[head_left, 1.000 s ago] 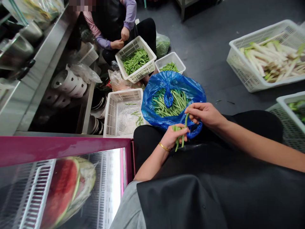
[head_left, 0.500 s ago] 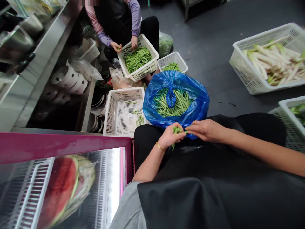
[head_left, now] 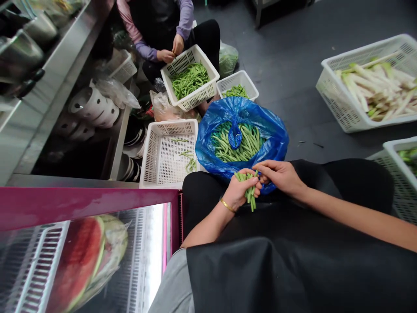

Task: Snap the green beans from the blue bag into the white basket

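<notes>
My left hand [head_left: 240, 189], with a gold bracelet at the wrist, is wrapped round a small bunch of green beans [head_left: 250, 196]. Its bean ends stick out above and below the fist. My right hand [head_left: 280, 176] touches the bunch from the right, thumb and fingers pinched at a bean by the left fingertips. Both hands are over my lap at the near edge of a blue plastic bag [head_left: 276, 150]. Many long green beans [head_left: 241, 145] lie inside the open bag. Left of it, a white basket [head_left: 148, 154] holds a few bean pieces.
Opposite, a person [head_left: 156, 26] works over a basket of cut beans [head_left: 190, 80]. A smaller basket [head_left: 254, 89] stands beside it. White-stalked vegetables [head_left: 374, 87] fill a crate at right. A pink-framed cooler [head_left: 97, 204] with watermelon is at lower left; a metal counter [head_left: 55, 82] stands behind.
My left hand has turned, showing more of the bunch. My right fingers have moved slightly up and closed in on it. The other person's hands have come together above their basket.
</notes>
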A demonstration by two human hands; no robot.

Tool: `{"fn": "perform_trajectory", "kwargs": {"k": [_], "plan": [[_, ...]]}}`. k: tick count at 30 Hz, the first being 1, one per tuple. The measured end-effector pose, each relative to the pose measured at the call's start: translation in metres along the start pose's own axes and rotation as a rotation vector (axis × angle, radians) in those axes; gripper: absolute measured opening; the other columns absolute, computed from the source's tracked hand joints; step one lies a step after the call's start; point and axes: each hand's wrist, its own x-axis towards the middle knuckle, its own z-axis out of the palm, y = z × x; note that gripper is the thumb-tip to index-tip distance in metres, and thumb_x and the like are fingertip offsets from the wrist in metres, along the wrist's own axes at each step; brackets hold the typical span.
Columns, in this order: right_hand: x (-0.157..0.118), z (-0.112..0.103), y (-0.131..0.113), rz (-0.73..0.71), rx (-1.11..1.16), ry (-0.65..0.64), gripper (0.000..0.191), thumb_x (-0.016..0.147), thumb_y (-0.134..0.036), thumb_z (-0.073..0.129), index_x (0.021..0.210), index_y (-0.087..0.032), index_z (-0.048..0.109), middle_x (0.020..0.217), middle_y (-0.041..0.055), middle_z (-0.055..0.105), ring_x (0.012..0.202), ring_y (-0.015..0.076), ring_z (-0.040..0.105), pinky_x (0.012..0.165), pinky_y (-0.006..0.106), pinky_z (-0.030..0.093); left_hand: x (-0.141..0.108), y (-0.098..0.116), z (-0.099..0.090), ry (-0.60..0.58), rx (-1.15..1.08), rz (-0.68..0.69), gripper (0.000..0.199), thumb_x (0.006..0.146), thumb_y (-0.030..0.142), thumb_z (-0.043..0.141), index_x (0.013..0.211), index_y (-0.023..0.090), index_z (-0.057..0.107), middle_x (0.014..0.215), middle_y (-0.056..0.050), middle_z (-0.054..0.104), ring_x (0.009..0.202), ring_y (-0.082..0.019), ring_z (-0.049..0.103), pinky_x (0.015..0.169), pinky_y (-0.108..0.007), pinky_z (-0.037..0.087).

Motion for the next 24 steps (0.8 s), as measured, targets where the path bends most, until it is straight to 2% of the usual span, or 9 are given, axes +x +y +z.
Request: {"fn": "perform_trajectory", "kwargs": {"k": [4, 6, 8, 9, 11, 14, 18, 21, 24], "plan": [[0.012, -0.005, -0.007, 0.006, 0.123, 0.059, 0.037, 0.076, -0.054, 0.064, 0.08, -0.018, 0.067, 0.049, -0.0049, 0.048, 0.042, 0.0083, 0.044, 0.042, 0.021, 0.037, -0.002, -0.007, 0.005, -0.131, 0.03, -0.107, 0.048, 0.061, 0.039, 0.081, 0.09, 0.016, 0.051, 0.06, -0.001, 0.064, 0.043, -0.011, 0.057, 0.043, -0.02, 0.045], [0.019, -0.024, -0.02, 0.032, 0.02, -0.259, 0.038, 0.073, -0.055, 0.066, 0.071, -0.017, 0.067, 0.049, -0.0034, 0.05, 0.044, 0.009, 0.046, 0.043, 0.022, 0.038, -0.004, -0.006, -0.002, -0.159, 0.03, -0.15, 0.05, 0.059, 0.039, 0.082, 0.091, 0.014, 0.054, 0.062, -0.002, 0.064, 0.046, -0.011, 0.058, 0.045, -0.021, 0.046], [0.03, -0.049, -0.037, 0.114, -0.281, -0.73, 0.037, 0.067, -0.052, 0.073, 0.065, -0.016, 0.068, 0.054, -0.0001, 0.058, 0.049, 0.0115, 0.053, 0.047, 0.023, 0.04, -0.006, -0.002, -0.012, -0.159, 0.024, -0.184, 0.051, 0.056, 0.037, 0.084, 0.093, 0.013, 0.058, 0.063, -0.001, 0.062, 0.048, -0.01, 0.057, 0.046, -0.021, 0.046], [0.038, -0.06, -0.045, 0.152, -0.434, -0.848, 0.036, 0.066, -0.051, 0.074, 0.069, -0.016, 0.07, 0.056, 0.001, 0.061, 0.051, 0.0127, 0.054, 0.048, 0.023, 0.04, -0.006, 0.001, -0.017, -0.156, 0.019, -0.189, 0.051, 0.056, 0.036, 0.084, 0.094, 0.012, 0.06, 0.063, 0.0, 0.06, 0.048, -0.009, 0.055, 0.046, -0.02, 0.045], [0.06, -0.072, -0.056, 0.124, -0.728, -0.668, 0.04, 0.074, -0.056, 0.065, 0.079, -0.017, 0.071, 0.059, 0.0025, 0.063, 0.054, 0.0144, 0.057, 0.053, 0.025, 0.042, -0.004, 0.009, -0.024, -0.137, 0.003, -0.153, 0.049, 0.056, 0.034, 0.084, 0.093, 0.012, 0.061, 0.061, 0.002, 0.056, 0.046, -0.007, 0.051, 0.042, -0.018, 0.04], [0.103, -0.063, -0.057, 0.011, -1.061, -0.126, 0.048, 0.087, -0.055, 0.049, 0.092, -0.012, 0.069, 0.072, 0.011, 0.067, 0.071, 0.0211, 0.062, 0.068, 0.032, 0.045, 0.0, 0.017, -0.024, -0.123, 0.032, -0.107, 0.047, 0.056, 0.035, 0.084, 0.09, 0.013, 0.061, 0.055, 0.004, 0.052, 0.042, -0.005, 0.045, 0.039, -0.017, 0.034], [0.133, -0.044, -0.048, -0.062, -1.045, -0.013, 0.028, 0.084, -0.038, 0.059, 0.077, -0.011, 0.066, 0.079, 0.016, 0.068, 0.086, 0.0267, 0.063, 0.077, 0.035, 0.045, 0.001, 0.016, -0.021, -0.026, 0.103, -0.135, 0.045, 0.054, 0.034, 0.085, 0.081, 0.015, 0.054, 0.047, 0.007, 0.049, 0.036, -0.006, 0.042, 0.037, -0.017, 0.031], [0.103, -0.049, -0.056, -0.172, -0.874, -0.001, 0.023, 0.087, -0.033, 0.053, 0.085, -0.015, 0.067, 0.076, 0.01, 0.069, 0.077, 0.0225, 0.066, 0.077, 0.033, 0.048, 0.002, 0.013, -0.022, 0.091, 0.044, -0.049, 0.046, 0.056, 0.034, 0.084, 0.076, 0.018, 0.046, 0.048, 0.006, 0.052, 0.036, -0.006, 0.042, 0.037, -0.017, 0.031], [0.044, -0.057, -0.069, -0.272, -0.636, 0.125, 0.026, 0.089, -0.042, 0.053, 0.099, -0.022, 0.066, 0.086, 0.0074, 0.072, 0.075, 0.0215, 0.068, 0.075, 0.034, 0.052, 0.006, 0.014, -0.016, 0.091, -0.019, 0.045, 0.04, 0.063, 0.033, 0.08, 0.079, 0.017, 0.047, 0.073, -0.004, 0.069, 0.039, -0.005, 0.045, 0.039, -0.019, 0.033]]}}
